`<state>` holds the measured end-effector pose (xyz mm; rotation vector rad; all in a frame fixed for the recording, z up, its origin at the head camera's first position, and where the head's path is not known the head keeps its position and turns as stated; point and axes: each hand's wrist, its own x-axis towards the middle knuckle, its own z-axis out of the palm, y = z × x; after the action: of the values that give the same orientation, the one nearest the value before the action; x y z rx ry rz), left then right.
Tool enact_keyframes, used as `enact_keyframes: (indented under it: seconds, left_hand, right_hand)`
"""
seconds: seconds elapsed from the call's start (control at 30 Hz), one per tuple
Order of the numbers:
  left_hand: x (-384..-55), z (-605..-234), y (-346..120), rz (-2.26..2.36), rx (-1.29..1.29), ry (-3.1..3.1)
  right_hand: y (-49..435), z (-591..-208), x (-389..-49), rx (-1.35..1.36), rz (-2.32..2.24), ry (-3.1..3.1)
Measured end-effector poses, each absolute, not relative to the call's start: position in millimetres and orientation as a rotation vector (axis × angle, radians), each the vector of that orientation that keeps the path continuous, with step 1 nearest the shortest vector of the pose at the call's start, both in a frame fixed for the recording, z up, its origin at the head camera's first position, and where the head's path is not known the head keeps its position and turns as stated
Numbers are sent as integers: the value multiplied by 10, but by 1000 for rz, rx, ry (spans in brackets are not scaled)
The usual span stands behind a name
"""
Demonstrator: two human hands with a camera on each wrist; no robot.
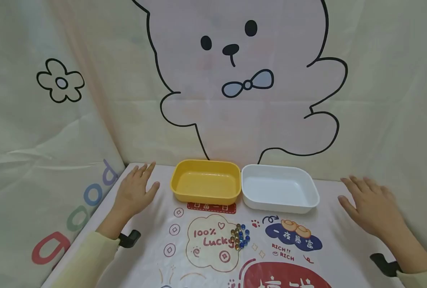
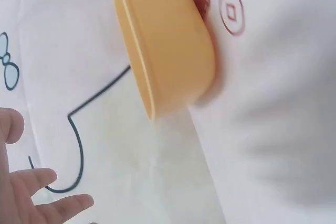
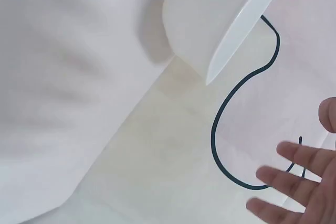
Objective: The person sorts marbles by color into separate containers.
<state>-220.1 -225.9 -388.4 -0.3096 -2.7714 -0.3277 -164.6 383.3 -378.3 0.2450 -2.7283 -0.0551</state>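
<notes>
Left hand (image 1: 133, 195): fingers spread, empty
Right hand (image 1: 373, 208): same
Tablecloth (image 1: 148, 256): "100% Lucky", "RICH!! RICH"
Beads (image 1: 241, 238): small, perhaps glass

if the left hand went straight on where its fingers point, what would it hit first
Probably the printed backdrop behind the table; in the head view, the left hand's line passes left of the yellow tray. Depth is unclear.
</notes>
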Motion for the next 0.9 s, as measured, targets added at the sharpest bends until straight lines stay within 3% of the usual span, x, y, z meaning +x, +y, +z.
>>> enact_keyframes:
  seconds: [0.43, 0.9]
  left_hand:
    - [-1964, -3768, -1857, -950, -246, -2791]
    - [-1753, -4018, -1402, -1181, -372, -2809]
  right_hand:
    - [3434, -3731, -1699, 373, 379, -2654]
    - [3066, -3925, -1832, 456, 594, -2598]
